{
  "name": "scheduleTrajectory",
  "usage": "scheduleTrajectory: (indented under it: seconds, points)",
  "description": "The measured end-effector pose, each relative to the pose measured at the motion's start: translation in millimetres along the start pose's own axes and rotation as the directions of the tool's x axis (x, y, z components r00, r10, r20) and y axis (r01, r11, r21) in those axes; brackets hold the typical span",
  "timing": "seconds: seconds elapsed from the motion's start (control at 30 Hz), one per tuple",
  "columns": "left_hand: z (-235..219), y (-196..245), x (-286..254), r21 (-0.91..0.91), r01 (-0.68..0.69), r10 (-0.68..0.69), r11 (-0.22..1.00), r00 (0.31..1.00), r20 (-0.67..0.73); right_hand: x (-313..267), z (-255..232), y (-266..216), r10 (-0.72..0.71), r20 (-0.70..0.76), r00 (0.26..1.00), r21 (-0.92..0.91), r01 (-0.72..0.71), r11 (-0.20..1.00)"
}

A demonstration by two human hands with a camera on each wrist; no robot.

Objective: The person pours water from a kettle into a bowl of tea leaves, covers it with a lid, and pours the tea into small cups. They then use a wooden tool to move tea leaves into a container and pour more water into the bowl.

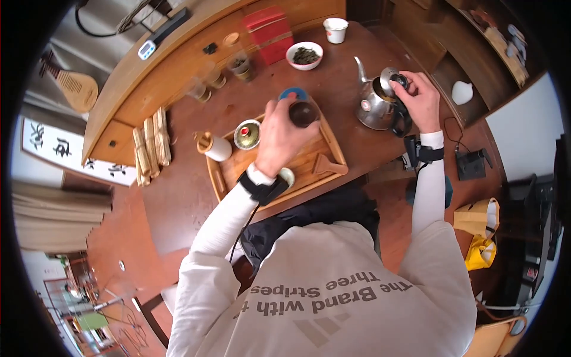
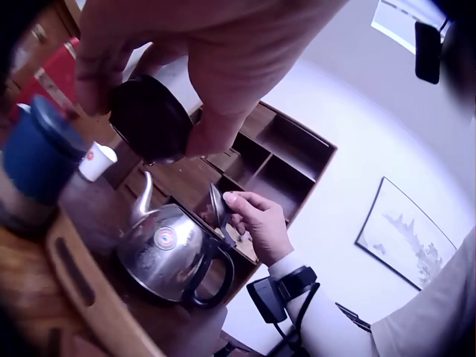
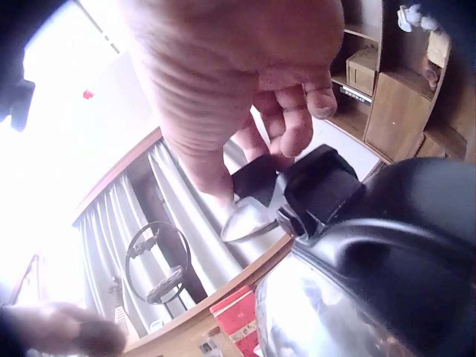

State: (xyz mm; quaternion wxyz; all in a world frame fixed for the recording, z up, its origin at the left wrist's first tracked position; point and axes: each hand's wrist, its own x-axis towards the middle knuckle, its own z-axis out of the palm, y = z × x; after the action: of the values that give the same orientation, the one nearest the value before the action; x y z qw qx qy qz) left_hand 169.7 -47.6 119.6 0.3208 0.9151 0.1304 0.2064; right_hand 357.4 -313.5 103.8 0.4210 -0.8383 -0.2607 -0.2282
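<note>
In the head view, the left hand (image 1: 278, 138) grips a dark round object (image 1: 303, 113) above the wooden tray (image 1: 340, 156). Seen from the left wrist, that dark object (image 2: 151, 119) is held between thumb and fingers, near a blue container (image 2: 43, 149). The right hand (image 1: 421, 102) pinches the black knob of the kettle lid (image 1: 388, 81). That lid is tilted above the steel kettle (image 1: 373, 107), whose black handle is below the hand. From the right wrist, the lid (image 3: 249, 222) hangs under the fingers (image 3: 294, 130).
On the tray are a lidded bowl (image 1: 247, 135) and a wooden piece (image 1: 328, 165); a white holder (image 1: 219, 149) stands at its left edge. Behind are a bowl of leaves (image 1: 304, 56), white cup (image 1: 336, 31), red box (image 1: 269, 34) and several glasses (image 1: 241, 66). Bundled sticks (image 1: 152, 143) lie left.
</note>
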Motion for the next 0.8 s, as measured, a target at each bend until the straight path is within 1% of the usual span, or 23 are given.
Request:
scheduleTrajectory:
  seconds: [0.03,0.07,0.13,0.17,0.2,0.27,0.3,0.33,0.4,0.47,0.53,0.6,0.67,0.7,0.73,0.8]
  points:
    - [-13,-15,-15,0.027,0.041,-0.041,0.999,0.999,-0.016,5,2,0,0.011,0.081,0.997,-0.073,-0.005,0.997]
    - [-25,-29,-31,0.051,0.082,-0.080,0.995,0.996,-0.031,8,6,2,0.002,0.097,0.995,-0.067,0.005,0.998]
    - [-47,-51,-59,0.067,0.187,-0.179,0.980,0.978,-0.110,14,15,7,-0.012,0.196,0.980,-0.134,0.039,0.990]
    - [-57,-62,-70,0.093,0.240,-0.230,0.966,0.967,-0.110,15,18,9,0.005,0.209,0.978,-0.105,0.017,0.994]
    - [-64,-74,-78,0.116,0.292,-0.280,0.949,0.954,-0.110,18,17,7,-0.008,0.216,0.976,-0.105,0.031,0.994]
    - [-72,-97,-89,0.118,0.321,-0.309,0.940,0.944,-0.112,20,13,1,0.086,0.284,0.955,-0.098,-0.060,0.993]
    - [-72,-107,-94,0.129,0.346,-0.334,0.929,0.936,-0.106,23,9,1,0.084,0.322,0.943,-0.114,-0.049,0.992]
    - [-69,-116,-98,0.117,0.352,-0.339,0.929,0.933,-0.119,27,7,-2,0.068,0.325,0.943,-0.115,-0.031,0.993]
    - [-65,-129,-102,0.203,0.322,-0.313,0.925,0.947,-0.075,35,3,-18,0.049,0.307,0.951,-0.185,0.010,0.983]
    - [-61,-136,-105,0.180,0.325,-0.319,0.928,0.946,-0.064,46,6,-37,0.041,0.296,0.954,-0.203,0.021,0.979]
    - [-57,-141,-105,0.197,0.299,-0.296,0.934,0.954,-0.043,58,18,-58,-0.076,0.253,0.965,-0.026,0.086,0.996]
    - [-53,-147,-103,0.173,0.302,-0.298,0.937,0.953,-0.050,76,38,-77,-0.199,0.335,0.921,0.015,0.206,0.978]
    - [-50,-149,-104,0.181,0.278,-0.270,0.943,0.961,-0.068,100,65,-104,-0.252,0.471,0.846,0.022,0.274,0.961]
    - [-47,-150,-105,0.163,0.283,-0.277,0.945,0.959,-0.059,112,88,-112,-0.317,0.497,0.808,0.081,0.320,0.944]
    - [-47,-150,-106,0.158,0.288,-0.280,0.945,0.958,-0.067,124,113,-120,-0.380,0.518,0.766,0.141,0.362,0.922]
    - [-48,-151,-107,0.135,0.274,-0.269,0.952,0.962,-0.050,151,160,-149,-0.441,0.632,0.638,0.159,0.451,0.878]
